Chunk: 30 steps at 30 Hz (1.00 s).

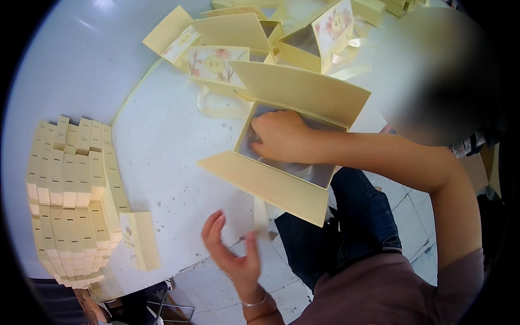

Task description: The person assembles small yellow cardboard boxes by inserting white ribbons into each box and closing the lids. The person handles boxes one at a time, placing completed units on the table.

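Observation:
A cream gift box (260,180) with two lid flaps spread apart sits near the table's front edge. My right hand (284,135) reaches inside it, fingers curled down toward the grey interior. Whatever those fingers may hold is hidden. Below the front flap, my left hand (235,252) hovers with thumb and fingers apart and nothing in them. A pale ribbon (260,214) hangs from under that flap, close to the left fingertips.
More opened cream boxes with floral panels (219,62) crowd the table's far side. On the left stands a tall stack of small cream boxes (67,179), with one box (142,241) beside it. A blurred patch covers the upper right. Part of another person (89,306) shows at lower left.

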### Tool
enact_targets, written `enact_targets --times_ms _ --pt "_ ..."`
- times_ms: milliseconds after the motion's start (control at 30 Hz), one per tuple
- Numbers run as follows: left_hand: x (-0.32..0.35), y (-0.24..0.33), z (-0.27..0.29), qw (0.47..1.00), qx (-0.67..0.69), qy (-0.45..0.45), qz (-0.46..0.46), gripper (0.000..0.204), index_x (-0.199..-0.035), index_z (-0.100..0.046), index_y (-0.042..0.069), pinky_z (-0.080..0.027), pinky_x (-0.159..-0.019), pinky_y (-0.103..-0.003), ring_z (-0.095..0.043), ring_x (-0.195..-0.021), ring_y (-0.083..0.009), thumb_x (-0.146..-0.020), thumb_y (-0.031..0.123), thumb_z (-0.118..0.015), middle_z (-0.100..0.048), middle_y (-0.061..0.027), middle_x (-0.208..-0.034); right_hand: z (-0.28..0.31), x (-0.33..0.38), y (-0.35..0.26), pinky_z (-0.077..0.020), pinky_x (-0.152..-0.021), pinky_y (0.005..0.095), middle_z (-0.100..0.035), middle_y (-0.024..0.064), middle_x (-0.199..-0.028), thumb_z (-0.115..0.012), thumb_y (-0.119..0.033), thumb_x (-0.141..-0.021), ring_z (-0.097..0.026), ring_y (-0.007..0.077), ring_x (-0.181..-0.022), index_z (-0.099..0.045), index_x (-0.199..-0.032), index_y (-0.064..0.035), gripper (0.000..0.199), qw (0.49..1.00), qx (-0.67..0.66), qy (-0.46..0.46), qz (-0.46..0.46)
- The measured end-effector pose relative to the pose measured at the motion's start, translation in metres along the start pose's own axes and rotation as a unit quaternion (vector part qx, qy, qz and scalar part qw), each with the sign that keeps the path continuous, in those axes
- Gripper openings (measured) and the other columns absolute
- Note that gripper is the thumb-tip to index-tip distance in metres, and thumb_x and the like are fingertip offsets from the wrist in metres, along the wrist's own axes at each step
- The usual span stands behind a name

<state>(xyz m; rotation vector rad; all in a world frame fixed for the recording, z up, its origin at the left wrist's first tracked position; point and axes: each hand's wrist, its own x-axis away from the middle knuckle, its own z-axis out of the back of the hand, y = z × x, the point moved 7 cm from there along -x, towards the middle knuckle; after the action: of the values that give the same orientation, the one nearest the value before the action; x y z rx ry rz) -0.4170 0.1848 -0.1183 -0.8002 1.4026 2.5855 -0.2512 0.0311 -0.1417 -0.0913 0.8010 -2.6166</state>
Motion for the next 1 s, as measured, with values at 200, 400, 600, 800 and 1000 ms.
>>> enact_targets --times_ms 200,400,600,800,1000 --pt "-0.027 0.074 -0.042 0.962 -0.068 -0.07 -0.254 0.039 -0.107 -0.058 0.01 -0.031 -0.1 -0.05 -0.041 -0.118 -0.0333 -0.07 0.001 -0.06 -0.049 -0.0136 -0.121 0.019 0.004 -0.008 -0.0473 -0.066 0.039 -0.062 0.0165 -0.076 -0.058 -0.014 -0.076 -0.06 0.0321 -0.072 -0.062 -0.079 -0.0034 0.012 0.989 -0.086 0.118 0.01" --pt "-0.047 0.062 -0.049 0.965 -0.033 -0.14 -0.22 0.014 -0.066 -0.059 0.01 -0.043 -0.082 -0.039 -0.054 -0.096 -0.0293 -0.057 0.002 -0.065 -0.063 -0.0012 -0.079 0.109 0.03 -0.032 -0.0475 -0.066 0.0301 -0.061 0.0085 -0.073 -0.053 -0.009 -0.083 -0.06 0.0211 -0.069 -0.055 -0.086 -0.0011 0.009 0.833 -0.441 0.282 0.178" --pt "-0.037 0.058 -0.033 0.972 -0.064 -0.114 -0.194 0.016 -0.061 -0.057 0.01 -0.044 -0.075 -0.036 -0.055 -0.09 -0.0283 -0.052 0.01 -0.07 -0.063 -0.0025 -0.072 0.079 0.066 -0.046 -0.0467 -0.055 0.0309 -0.06 0.0162 -0.067 -0.057 -0.009 -0.077 -0.061 0.0264 -0.061 -0.057 -0.078 0.0009 0.01 0.906 -0.408 -0.024 0.109" --pt "-0.036 0.051 -0.027 0.975 -0.069 -0.1 -0.186 0.013 -0.058 -0.056 0.011 -0.044 -0.073 -0.036 -0.054 -0.082 -0.027 -0.053 0.016 -0.067 -0.063 -0.0032 -0.069 0.038 0.089 -0.031 -0.0475 -0.045 0.0387 -0.06 0.0163 -0.059 -0.062 -0.004 -0.062 -0.063 0.0291 -0.056 -0.061 -0.064 0.0004 0.005 0.969 0.081 -0.073 0.222" --pt "-0.034 0.05 -0.028 0.98 -0.075 -0.073 -0.172 0.014 -0.056 -0.054 0.011 -0.044 -0.074 -0.036 -0.054 -0.081 -0.0261 -0.053 0.018 -0.066 -0.062 -0.0036 -0.067 0.032 0.087 -0.025 -0.0495 -0.046 0.0389 -0.061 0.0183 -0.061 -0.062 -0.004 -0.06 -0.063 0.03 -0.058 -0.061 -0.062 0.0012 0.005 0.971 -0.001 -0.056 0.23"
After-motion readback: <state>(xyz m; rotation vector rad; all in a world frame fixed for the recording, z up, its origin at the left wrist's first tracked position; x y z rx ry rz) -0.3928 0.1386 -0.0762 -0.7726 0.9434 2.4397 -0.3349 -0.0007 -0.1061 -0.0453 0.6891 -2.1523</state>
